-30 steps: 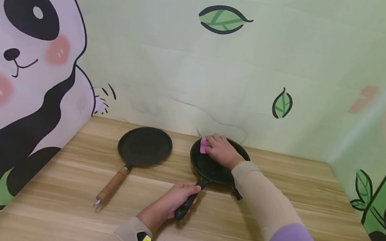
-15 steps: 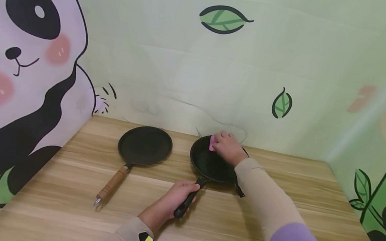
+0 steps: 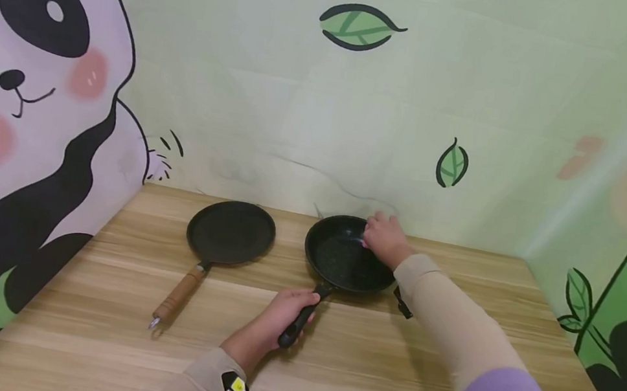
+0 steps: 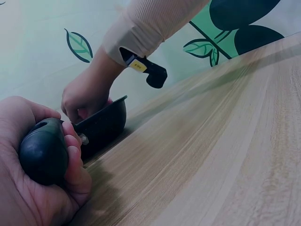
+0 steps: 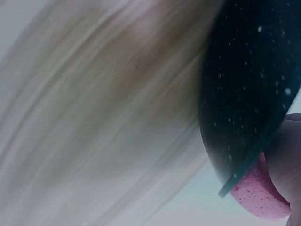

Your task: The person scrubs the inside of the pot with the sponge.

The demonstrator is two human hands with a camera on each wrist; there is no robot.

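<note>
A black frying pan [image 3: 340,261] with a speckled inside stands on the table near the back wall. My left hand [image 3: 288,313] grips its black handle [image 4: 43,150], thumb along the top in the head view. At the pan's right inner side, my right hand [image 3: 387,238] holds a pink sponge [image 5: 261,193] against the wall near the rim. Only a sliver of the sponge shows in the head view; the hand hides the rest. In the left wrist view the right hand [image 4: 84,96] reaches down into the pan with bent fingers.
Left of the frying pan lies a flat black pan [image 3: 231,232] with a wooden handle [image 3: 179,296] pointing toward the front. The wooden table [image 3: 152,365] ends at a back wall [image 3: 245,83] printed with leaves and a panda.
My right hand has wiped the sponge from the pan's upper left across to its right side. The left hand keeps its grip on the handle. The view has shifted slightly.
</note>
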